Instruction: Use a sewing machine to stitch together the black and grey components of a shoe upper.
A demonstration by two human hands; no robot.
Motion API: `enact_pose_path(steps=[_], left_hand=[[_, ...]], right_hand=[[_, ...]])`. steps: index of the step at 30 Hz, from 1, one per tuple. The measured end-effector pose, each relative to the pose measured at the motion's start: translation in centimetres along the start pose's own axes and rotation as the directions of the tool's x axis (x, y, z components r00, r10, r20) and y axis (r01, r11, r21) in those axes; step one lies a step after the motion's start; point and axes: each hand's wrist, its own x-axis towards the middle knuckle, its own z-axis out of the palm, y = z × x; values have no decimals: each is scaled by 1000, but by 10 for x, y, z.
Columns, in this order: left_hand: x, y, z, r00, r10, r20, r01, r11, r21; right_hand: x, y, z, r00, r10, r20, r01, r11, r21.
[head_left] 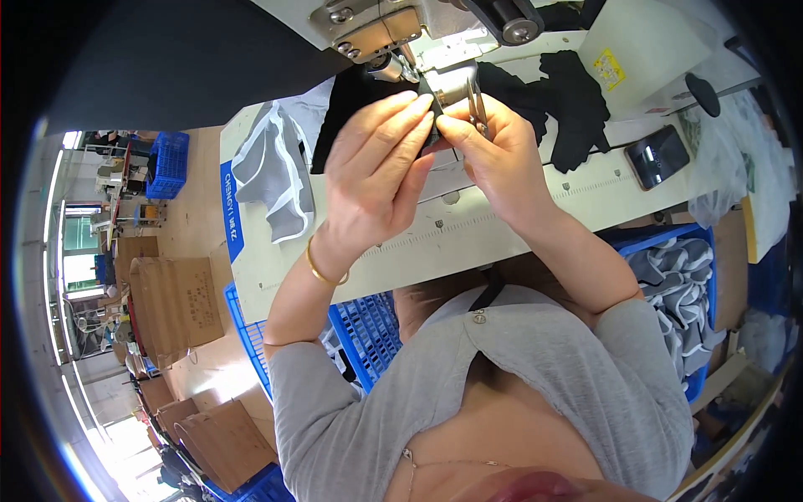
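Under the lit sewing machine head [385, 33], both my hands are close together at the needle area. My left hand [372, 163] has its fingers pressed together on the edge of a black fabric piece [433, 100]. Thumb and fingers of my right hand [499, 155] are closed beside it, with small metal thread snips [477, 109] held in the hand, blades pointing away from me. The fingertips hide part of the fabric's edge. More black cloth [330, 117] lies flat behind my left hand.
Grey pieces with white edging [274, 171] lie on the left of the machine table [335, 263]. Black fabric pieces [573, 109] and a phone [657, 157] are on the right. Blue baskets [368, 330] stand below; grey pieces [677, 284] fill the right one. Cardboard boxes [180, 305] stand left.
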Motion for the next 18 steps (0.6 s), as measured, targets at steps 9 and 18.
enact_pose_path(steps=[9,18], left_hand=[[-4,-12,12,997,41,-66,-38,999,37],[-1,-14,11,998,47,-47,-42,993,111]], right_hand=[[4,6,9,997,42,-64,-37,995,88],[-3,5,13,989,144,-29,-128,941,313]])
